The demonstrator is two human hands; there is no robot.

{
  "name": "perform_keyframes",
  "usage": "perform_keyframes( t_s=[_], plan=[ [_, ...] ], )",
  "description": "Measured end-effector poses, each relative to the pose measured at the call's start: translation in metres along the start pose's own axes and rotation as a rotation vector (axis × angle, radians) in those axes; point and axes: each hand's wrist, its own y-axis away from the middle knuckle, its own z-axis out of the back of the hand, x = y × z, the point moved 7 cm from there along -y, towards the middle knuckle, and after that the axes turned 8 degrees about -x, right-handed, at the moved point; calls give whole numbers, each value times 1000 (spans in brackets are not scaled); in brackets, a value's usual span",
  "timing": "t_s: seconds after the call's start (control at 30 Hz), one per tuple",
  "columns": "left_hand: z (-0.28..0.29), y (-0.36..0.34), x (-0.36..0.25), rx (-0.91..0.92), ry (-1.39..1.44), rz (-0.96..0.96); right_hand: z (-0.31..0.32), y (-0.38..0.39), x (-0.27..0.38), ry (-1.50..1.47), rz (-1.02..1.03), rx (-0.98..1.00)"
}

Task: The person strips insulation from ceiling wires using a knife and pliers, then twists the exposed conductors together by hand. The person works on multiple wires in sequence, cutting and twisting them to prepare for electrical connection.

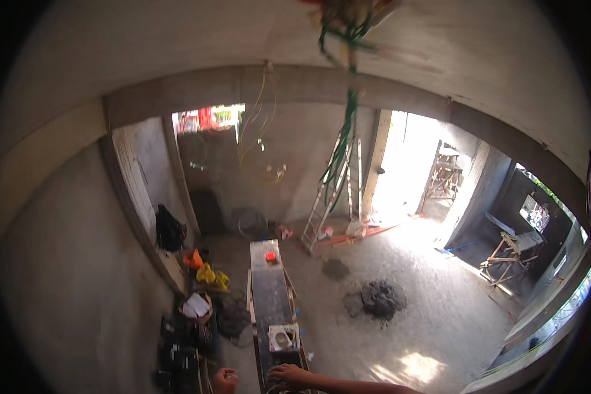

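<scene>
R hand at nr end of long bench, L hand just beside – unfinished rm

Biggest first: grey back wall & plain ceiling, then rough concrete floor w/ sun patches nr the bottom. Tall doorway at R of back wall, v. bright. Stepladder stands open just L of it, w/ green cables hanging from the ceiling in front.

Long narrow bench, dark top, runs from bottom centre twd the back wall; this is what the hands are at. Rough wooden trestle far R, by the side opening.

Mid-size stuff: dark heap on floor, R of bench, well apart from it. Black bag against L wall; yellow bag below it, orange item next to that. Carton w/ white papers nearer, L of bench.

Hands, bottom edge: R hand reaches in from R, palm down over bench's nr end, fingers bent – can't tell if gripping or just resting. L hand just L of bench, fingers curled in; can't tell if anything's in them.

Smallest: round white item on bench ahead of R hand, then small red item nr bench's far end.
</scene>
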Motion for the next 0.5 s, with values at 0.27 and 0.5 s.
perform_keyframes(
  t_s=[0.27, 0.5],
  plan=[
    [164, -24, -296, -453, 180, -880, 360, 46, 149, 331, 220, -970],
    [313, 132, -555, -830, 104, -1615, 561, 79, 331, 783, 466, -1482]
  ],
)
